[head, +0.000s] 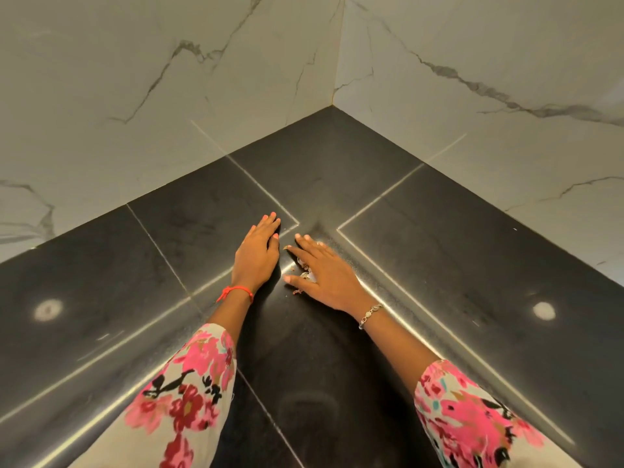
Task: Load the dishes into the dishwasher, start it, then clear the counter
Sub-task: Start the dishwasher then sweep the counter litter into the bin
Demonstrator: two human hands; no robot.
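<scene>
The dark tiled counter (pixel 456 265) ran into a corner where two white marble walls met, one on the left (pixel 135 79) and one on the right (pixel 472 62), and nothing stood between the hands and that corner. Two hands lay near the counter's middle, close together. The left hand (pixel 256 256) rested with fingers straight and together, gripping nothing. The right hand (pixel 326 276) lay with fingers spread and straight, also holding nothing. A few small food scraps (pixel 297 291) sat between the two hands, partly hidden under the right thumb and palm, so their number could not be told. A red thread bracelet (pixel 236 292) circled the left wrist, a beaded bracelet (pixel 370 314) the right. Two round light reflections (pixel 48 310) (pixel 544 311) shone on the counter.
</scene>
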